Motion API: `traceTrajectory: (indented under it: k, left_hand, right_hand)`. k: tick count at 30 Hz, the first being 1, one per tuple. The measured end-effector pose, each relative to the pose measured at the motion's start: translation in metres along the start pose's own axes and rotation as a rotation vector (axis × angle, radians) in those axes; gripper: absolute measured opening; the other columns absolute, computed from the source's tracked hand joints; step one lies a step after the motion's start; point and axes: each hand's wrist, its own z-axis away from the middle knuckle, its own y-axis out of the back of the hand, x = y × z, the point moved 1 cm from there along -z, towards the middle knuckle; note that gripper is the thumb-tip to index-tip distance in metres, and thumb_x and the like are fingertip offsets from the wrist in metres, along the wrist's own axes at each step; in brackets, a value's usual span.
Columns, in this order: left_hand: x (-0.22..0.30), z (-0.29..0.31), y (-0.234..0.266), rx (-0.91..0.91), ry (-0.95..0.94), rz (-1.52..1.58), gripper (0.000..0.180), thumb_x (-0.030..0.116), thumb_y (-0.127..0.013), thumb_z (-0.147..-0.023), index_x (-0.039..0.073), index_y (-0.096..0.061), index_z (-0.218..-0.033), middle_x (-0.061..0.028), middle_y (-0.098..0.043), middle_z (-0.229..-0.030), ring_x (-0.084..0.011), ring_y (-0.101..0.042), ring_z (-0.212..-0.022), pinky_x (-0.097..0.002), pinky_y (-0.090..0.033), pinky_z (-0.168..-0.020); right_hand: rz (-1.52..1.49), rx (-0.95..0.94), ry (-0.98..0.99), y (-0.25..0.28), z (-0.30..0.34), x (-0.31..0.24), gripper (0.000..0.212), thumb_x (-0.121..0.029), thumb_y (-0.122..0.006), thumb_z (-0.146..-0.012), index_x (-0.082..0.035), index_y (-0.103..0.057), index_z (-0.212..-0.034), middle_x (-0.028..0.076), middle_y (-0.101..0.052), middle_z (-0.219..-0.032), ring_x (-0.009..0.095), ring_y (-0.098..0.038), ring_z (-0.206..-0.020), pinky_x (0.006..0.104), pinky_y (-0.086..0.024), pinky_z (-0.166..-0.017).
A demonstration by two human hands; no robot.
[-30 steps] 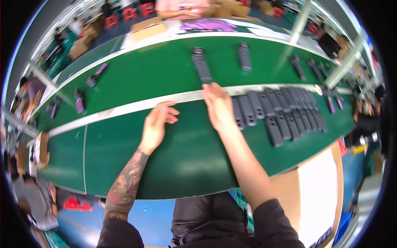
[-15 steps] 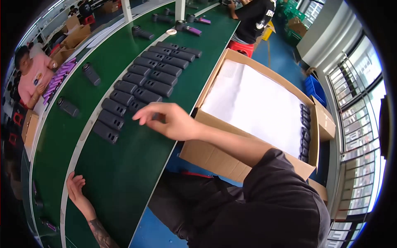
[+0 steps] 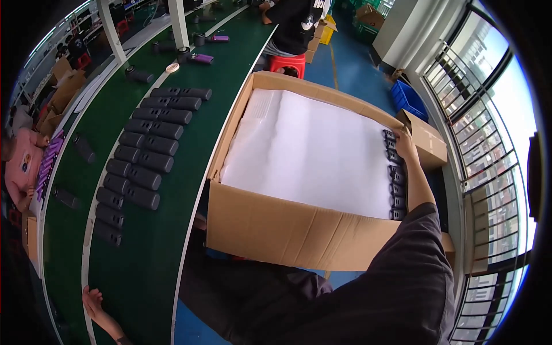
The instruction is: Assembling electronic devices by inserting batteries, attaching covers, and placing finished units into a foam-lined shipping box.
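My right hand (image 3: 406,144) reaches to the far right end of the cardboard box (image 3: 282,227). Its fingers curl over the far end of a row of black casings (image 3: 397,189) standing along the box's right wall; the fingertips are partly hidden, but they appear to grip the farthest casing (image 3: 389,135). A white sheet (image 3: 322,155) covers the rest of the box's inside. On the green table, my left hand (image 3: 94,302) rests by the pale strip, fingers loosely bent and apart, holding nothing. Ahead of it lie two columns of black oblong casings (image 3: 144,177) with small slots at one end.
Round-headed black devices (image 3: 138,75), some with purple cylinders (image 3: 202,58), lie farther along the table (image 3: 144,276). A ring of tape (image 3: 172,68) is there too. Co-workers sit across and ahead, one near a red stool (image 3: 287,64). A blue crate (image 3: 409,100) stands by the windows.
My right hand has swung from the casings on the table over to the row in the box. The view has turned right. My left hand stays on the table by the strip.
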Motion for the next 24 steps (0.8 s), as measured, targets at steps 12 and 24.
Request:
traceTrajectory:
  k: [12,24]
  left_hand:
    - [-0.027,-0.02,0.026,0.048,0.037,-0.135,0.045,0.034,-0.04,-0.108,0.002,-0.059,-0.133,-0.0033,-0.062,-0.1,-0.013,-0.054,-0.089,-0.0252,-0.042,-0.086]
    - [-0.079,-0.039,0.069,0.046,-0.016,-0.122,0.048,0.04,-0.044,-0.107,0.005,-0.061,-0.134,-0.0023,-0.063,-0.102,-0.0116,-0.053,-0.089,-0.024,-0.041,-0.086]
  right_hand:
    - [0.098,-0.293,-0.019,-0.014,-0.03,0.026,0.056,0.005,-0.059,-0.077,-0.007,-0.061,-0.132,0.017,-0.066,-0.125,0.038,-0.062,-0.111,0.0422,-0.049,-0.101]
    - [0.018,-0.477,0.214,0.024,0.002,0.011,0.06,0.002,-0.065,-0.072,-0.007,-0.061,-0.131,0.016,-0.068,-0.119,0.038,-0.062,-0.114,0.0436,-0.049,-0.099]
